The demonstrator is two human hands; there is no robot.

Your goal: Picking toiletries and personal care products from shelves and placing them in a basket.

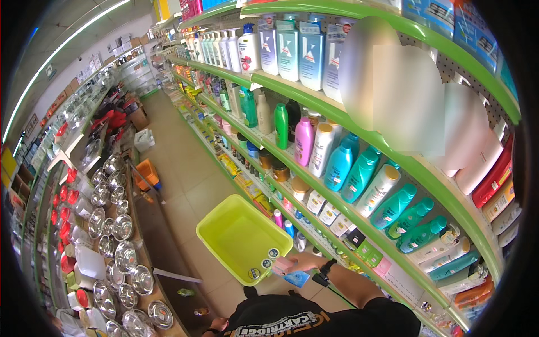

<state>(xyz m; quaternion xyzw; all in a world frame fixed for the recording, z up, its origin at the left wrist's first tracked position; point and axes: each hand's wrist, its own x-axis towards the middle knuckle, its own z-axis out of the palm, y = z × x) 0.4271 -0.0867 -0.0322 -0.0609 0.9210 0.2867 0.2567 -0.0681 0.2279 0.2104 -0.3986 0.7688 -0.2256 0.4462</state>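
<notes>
My right hand (306, 262), with a black band at its wrist, is closed around a small pink box (283, 266). A blue packet (297, 278) shows just below that box; whether the same hand holds it is unclear. Both are beside the near right corner of a yellow-green plastic basin (240, 236) with several round stickers inside its near end. Nothing else is visible in the basin. At the bottom edge my left hand (219, 323) is partly cut off, low beside the left shelf, and its fingers cannot be made out.
Green-edged shelves (320, 177) of shampoo bottles (339, 166) and pump bottles run along the right. On the left, a shelf carries steel lids (126, 257) and red-topped jars (63, 215). Along the tiled aisle (177, 168) lie an orange crate (146, 173) and a white carton (144, 140).
</notes>
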